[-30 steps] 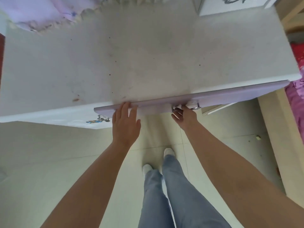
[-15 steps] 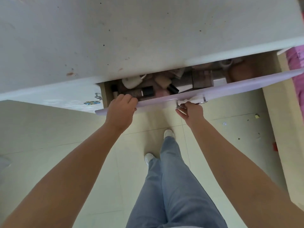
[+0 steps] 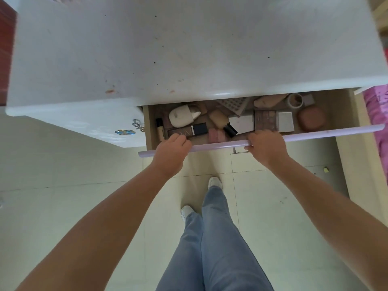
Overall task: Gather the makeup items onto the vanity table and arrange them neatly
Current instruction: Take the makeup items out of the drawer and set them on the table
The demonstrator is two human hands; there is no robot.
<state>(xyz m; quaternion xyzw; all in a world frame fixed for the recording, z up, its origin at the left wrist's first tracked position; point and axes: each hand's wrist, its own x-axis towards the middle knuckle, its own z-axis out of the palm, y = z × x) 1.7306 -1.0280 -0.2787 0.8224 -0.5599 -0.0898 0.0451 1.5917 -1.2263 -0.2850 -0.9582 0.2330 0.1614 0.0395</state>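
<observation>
From the head view, your left hand (image 3: 171,149) curls its fingers over the lilac front edge of the open drawer (image 3: 315,134), fingertips dipping inside. Your right hand (image 3: 265,147) grips the same edge further along, fingers wrapped over the top, with the metal handle (image 3: 239,152) just beside it on the outside.

The makeup items lie inside the drawer, just beyond your hands. Right past your left fingertips sits a dark tube with a black cap (image 3: 188,131), and behind it a white rounded bottle (image 3: 181,117). Between your hands lie a small pink item (image 3: 216,135) and a beige bottle with a black cap (image 3: 222,121). Beyond your right hand is an eyeshadow palette (image 3: 265,120), with a round pink compact (image 3: 310,118) well off to its outer side.

The white bench (image 3: 189,49) spreads above the drawer, stained in spots.
</observation>
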